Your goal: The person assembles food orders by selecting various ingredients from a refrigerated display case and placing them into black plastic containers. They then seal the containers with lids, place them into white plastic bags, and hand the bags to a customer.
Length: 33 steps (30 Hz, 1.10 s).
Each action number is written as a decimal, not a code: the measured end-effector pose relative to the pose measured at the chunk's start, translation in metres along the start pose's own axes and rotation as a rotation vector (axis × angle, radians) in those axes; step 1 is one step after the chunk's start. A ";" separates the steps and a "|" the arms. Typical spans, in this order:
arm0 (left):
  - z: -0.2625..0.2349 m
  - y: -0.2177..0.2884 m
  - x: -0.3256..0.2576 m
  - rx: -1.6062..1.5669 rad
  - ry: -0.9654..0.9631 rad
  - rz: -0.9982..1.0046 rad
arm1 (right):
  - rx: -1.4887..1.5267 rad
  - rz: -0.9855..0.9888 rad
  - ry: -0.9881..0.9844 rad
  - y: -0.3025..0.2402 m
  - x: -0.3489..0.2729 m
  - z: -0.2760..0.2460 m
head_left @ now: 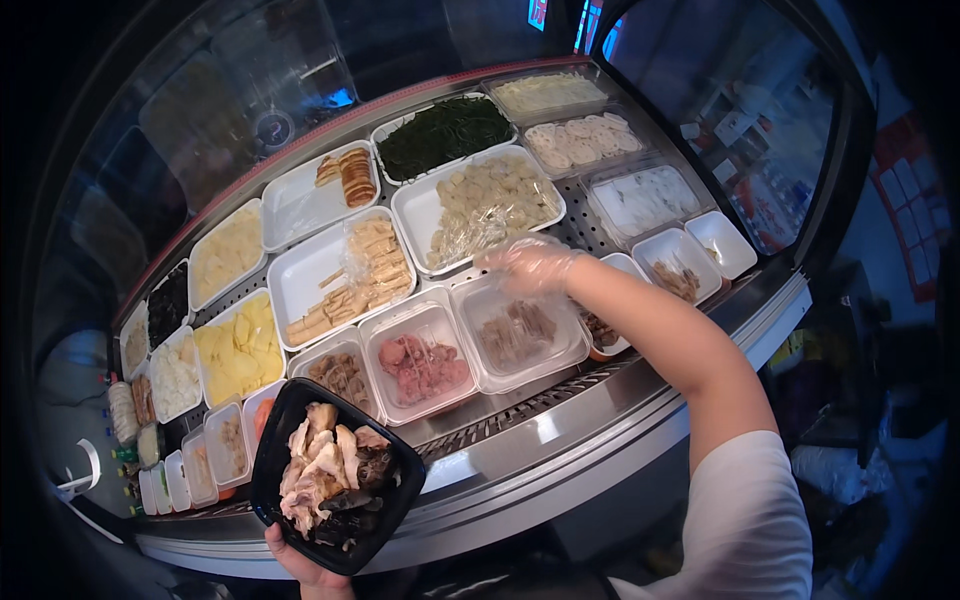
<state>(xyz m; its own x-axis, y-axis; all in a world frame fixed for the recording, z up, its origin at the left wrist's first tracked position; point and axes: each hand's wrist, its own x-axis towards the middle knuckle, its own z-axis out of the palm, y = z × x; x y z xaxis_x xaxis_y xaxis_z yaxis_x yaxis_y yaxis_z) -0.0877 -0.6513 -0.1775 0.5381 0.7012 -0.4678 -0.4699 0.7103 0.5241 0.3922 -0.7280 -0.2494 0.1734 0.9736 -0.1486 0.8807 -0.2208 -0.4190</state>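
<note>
Two hands at work over a chilled counter: the left hand (300, 565), at the lower left of the frame, has its fingers curled around the near edge of a black rectangular tray (335, 475), whose long axis runs from lower right up to upper left, one corner pointing up toward the display. Tray is glossy, shallow, heaped with pale meat pieces and dark mushroom-like bits. Right hand (530, 265), in a thin clear plastic glove, hovers at frame centre with fingers loosely spread, holding nothing, just above a clear tub of brownish meat slices (520, 335), beside a white tray of pale dumpling-like pieces (485, 205).
</note>
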 end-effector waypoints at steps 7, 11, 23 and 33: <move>-0.005 0.002 -0.008 -0.013 -0.031 0.013 | 0.024 0.348 -0.102 0.037 -0.076 -0.052; -0.004 -0.002 -0.002 -0.021 -0.039 0.012 | -0.107 0.296 -0.387 0.054 -0.113 -0.019; 0.004 -0.009 -0.008 -0.042 -0.075 0.013 | -0.095 0.141 -0.583 0.072 -0.097 0.047; 0.027 -0.009 -0.003 -0.004 -0.021 -0.009 | -0.186 0.294 -0.631 0.056 -0.093 0.015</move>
<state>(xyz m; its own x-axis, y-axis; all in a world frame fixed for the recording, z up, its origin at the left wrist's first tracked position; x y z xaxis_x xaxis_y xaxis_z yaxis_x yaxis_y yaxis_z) -0.0662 -0.6612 -0.1613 0.5572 0.6931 -0.4573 -0.4676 0.7170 0.5170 0.4187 -0.8320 -0.2720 0.1759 0.6437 -0.7448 0.9070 -0.4000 -0.1315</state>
